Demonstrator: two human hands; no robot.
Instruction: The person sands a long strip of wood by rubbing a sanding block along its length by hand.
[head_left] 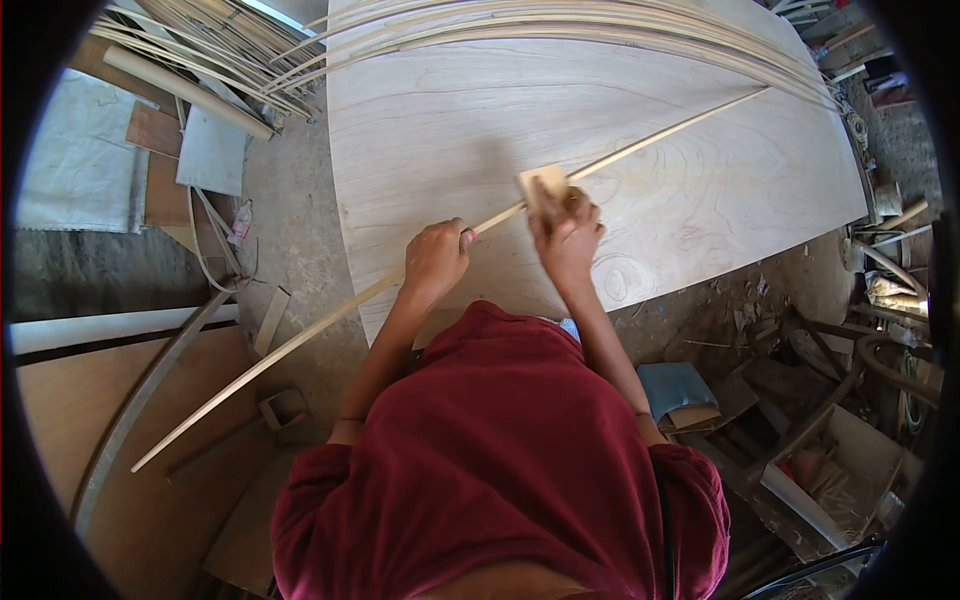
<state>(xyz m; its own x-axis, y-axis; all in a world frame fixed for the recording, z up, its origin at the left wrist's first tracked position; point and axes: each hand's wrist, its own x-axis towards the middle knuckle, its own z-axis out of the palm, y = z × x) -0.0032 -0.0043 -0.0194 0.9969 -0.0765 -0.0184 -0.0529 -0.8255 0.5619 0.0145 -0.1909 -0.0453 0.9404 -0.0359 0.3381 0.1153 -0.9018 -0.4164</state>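
Observation:
A long, thin wooden strip (660,136) runs diagonally across the pale plywood tabletop (700,200), its near-left end sticking out past the table's edge. My left hand (437,258) is closed around the strip near the table's left side. Farther along, my right hand (568,230) is closed on a piece of sandpaper (541,182), tan and roughly square, which lies over the strip. Slight motion blur softens the right fingers, and the underside of the sandpaper is hidden.
Several long thin strips (560,28) lie along the table's far edge, with more stacked at upper left near a cardboard tube (188,92). A blue packet (678,392) and a box of scraps (835,480) stand at lower right. Plywood sheets (150,400) lean at left.

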